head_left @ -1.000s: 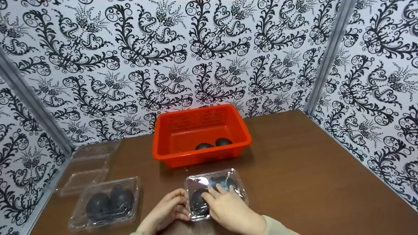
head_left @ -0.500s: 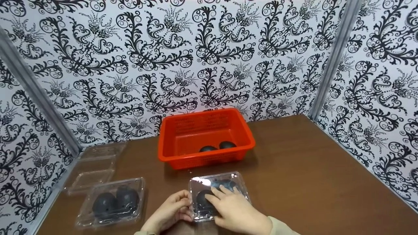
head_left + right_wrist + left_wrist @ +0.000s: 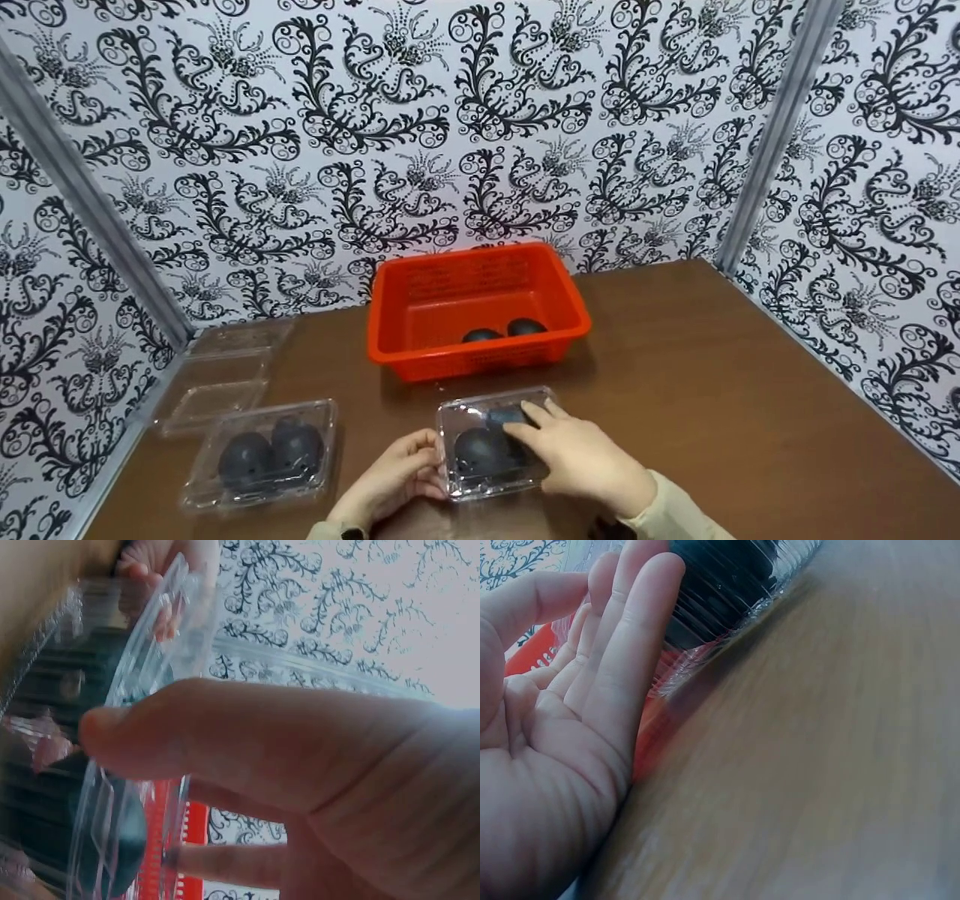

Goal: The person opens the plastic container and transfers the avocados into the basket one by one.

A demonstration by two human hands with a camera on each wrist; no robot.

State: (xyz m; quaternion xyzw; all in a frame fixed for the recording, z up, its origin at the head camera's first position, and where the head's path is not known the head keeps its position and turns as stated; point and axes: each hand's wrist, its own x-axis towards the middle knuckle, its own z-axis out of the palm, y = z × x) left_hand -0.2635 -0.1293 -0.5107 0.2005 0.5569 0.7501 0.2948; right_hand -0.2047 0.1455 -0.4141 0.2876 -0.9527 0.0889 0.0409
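Observation:
A clear plastic clamshell box [image 3: 466,420] with a closed lid sits on the table before me, holding dark, rounded, egg-like things [image 3: 481,452]. My left hand [image 3: 403,478] is at its left side, fingers fairly straight against the plastic in the left wrist view. On the right part of the lid rest the spread fingers of my right hand [image 3: 589,459]; the right wrist view shows its thumb [image 3: 142,739] across the lid's edge. The undersides of the right fingers are mostly hidden. A second closed clamshell [image 3: 202,491], with two similar dark things, lies to the left.
An orange-red plastic basket [image 3: 390,358] with two dark rounded things showing stands behind the box. Clear empty-looking plastic trays [image 3: 225,371] lie at the back left. Patterned walls [image 3: 375,150] bound the brown table [image 3: 697,390] at the back and sides.
My right hand has slid right across the lid, uncovering more of the front dark thing. My left hand stays at the box's left side. The view has shifted slightly.

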